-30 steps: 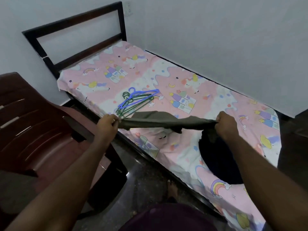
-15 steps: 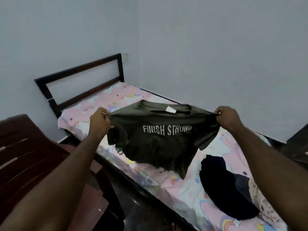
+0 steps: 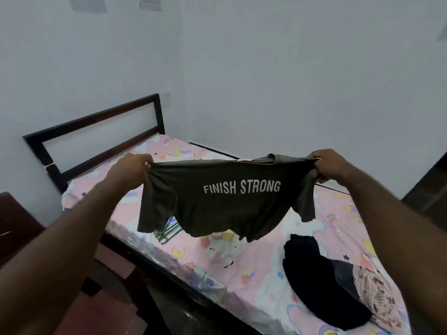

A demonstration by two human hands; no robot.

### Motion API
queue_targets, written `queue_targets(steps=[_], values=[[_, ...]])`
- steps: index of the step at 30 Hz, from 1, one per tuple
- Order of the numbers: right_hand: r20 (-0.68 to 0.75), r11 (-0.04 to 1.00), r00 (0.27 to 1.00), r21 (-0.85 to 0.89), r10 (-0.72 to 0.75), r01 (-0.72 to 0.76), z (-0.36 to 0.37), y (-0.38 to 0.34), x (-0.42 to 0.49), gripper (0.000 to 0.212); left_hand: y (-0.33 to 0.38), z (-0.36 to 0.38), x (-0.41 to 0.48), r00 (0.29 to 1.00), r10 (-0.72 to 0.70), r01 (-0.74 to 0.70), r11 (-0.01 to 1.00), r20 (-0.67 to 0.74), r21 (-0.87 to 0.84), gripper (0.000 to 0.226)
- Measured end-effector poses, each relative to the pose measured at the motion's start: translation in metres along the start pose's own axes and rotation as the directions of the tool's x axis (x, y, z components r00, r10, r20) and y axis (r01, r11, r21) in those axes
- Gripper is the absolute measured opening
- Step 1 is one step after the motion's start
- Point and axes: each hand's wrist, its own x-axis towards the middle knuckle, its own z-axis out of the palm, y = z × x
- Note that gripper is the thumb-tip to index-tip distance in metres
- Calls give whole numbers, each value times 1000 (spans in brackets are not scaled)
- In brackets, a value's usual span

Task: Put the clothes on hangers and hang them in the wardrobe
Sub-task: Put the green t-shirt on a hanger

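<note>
An olive-green T-shirt (image 3: 232,213) printed "FINISH STRONG" hangs spread out in the air above the bed. My left hand (image 3: 129,171) grips its left shoulder and my right hand (image 3: 330,166) grips its right shoulder, pulling the top edge taut. Under the shirt's lower left edge, green and blue plastic hangers (image 3: 169,229) lie on the sheet, mostly hidden by the cloth. A pile of dark clothes (image 3: 321,284) with a pink patterned garment (image 3: 372,296) beside it sits on the bed at lower right.
The bed (image 3: 242,269) has a pink cartoon sheet and a dark headboard (image 3: 96,131) against a white wall. A dark red plastic chair (image 3: 21,228) stands at the left, close to the bed's edge. A dark doorway or furniture edge (image 3: 430,189) shows at far right.
Both hands have lifted the shirt from a flat bundle over the bed to a raised, spread-out position, its printed side facing me. The camera has tilted upward.
</note>
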Motion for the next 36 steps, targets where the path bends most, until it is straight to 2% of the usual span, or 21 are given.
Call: queue_targets(steps=[3, 6, 9, 11, 13, 16, 17, 19, 20, 22, 24, 27, 28, 29, 30, 32, 36], values=[[132, 996, 991, 87, -3, -8, -7, 2, 13, 44, -5, 7, 25, 997, -25, 47, 946, 73, -321, 24], [225, 970, 974, 238, -10, -45, -17, 6, 41, 36, -4, 7, 54, 985, -102, 171, 736, 142, -655, 26], [302, 922, 953, 366, 9, -125, -21, 16, 81, 27, 3, 10, 88, 946, -102, 309, 571, 307, -760, 38], [361, 895, 932, 402, 39, -194, -17, 24, 115, 22, 10, 21, 119, 904, -95, 399, 540, 417, -741, 40], [381, 874, 922, 424, 65, -238, -4, 35, 152, 21, 21, 41, 153, 881, -126, 449, 526, 456, -722, 39], [291, 831, 953, 506, 86, -229, 34, 50, 205, 28, 49, 90, 209, 887, -215, 461, 476, 410, -749, 22], [261, 815, 962, 540, 77, -212, 50, 54, 214, 34, 56, 111, 223, 891, -229, 453, 485, 392, -748, 28], [257, 791, 963, 573, 75, -215, 88, 67, 228, 50, 73, 160, 237, 883, -290, 470, 549, 369, -692, 65], [280, 799, 956, 554, 87, -235, 113, 80, 231, 50, 77, 192, 233, 872, -326, 490, 592, 365, -640, 73], [305, 815, 935, 487, 179, -314, 159, 113, 230, 44, 80, 250, 210, 853, -336, 515, 660, 398, -546, 74], [352, 794, 869, 383, 347, -472, 214, 163, 222, 45, 64, 322, 173, 794, -331, 563, 718, 510, -410, 79], [448, 722, 701, 159, 555, -673, 285, 240, 192, 36, 37, 398, 107, 600, -430, 697, 696, 675, -175, 93], [471, 702, 652, 93, 594, -706, 307, 260, 179, 35, 33, 415, 91, 546, -439, 704, 702, 713, -108, 83], [482, 689, 619, 42, 620, -723, 324, 275, 168, 34, 27, 431, 78, 518, -451, 690, 723, 727, -43, 65], [486, 687, 600, -1, 635, -726, 342, 291, 160, 36, 15, 453, 69, 506, -479, 670, 742, 717, 22, 47], [463, 693, 601, -43, 652, -719, 365, 312, 148, 41, -3, 483, 60, 541, -524, 662, 748, 658, 52, 39], [297, 756, 705, -112, 644, -645, 407, 361, 136, 66, -39, 536, 67, 591, -587, 689, 724, 553, 32, 77]])
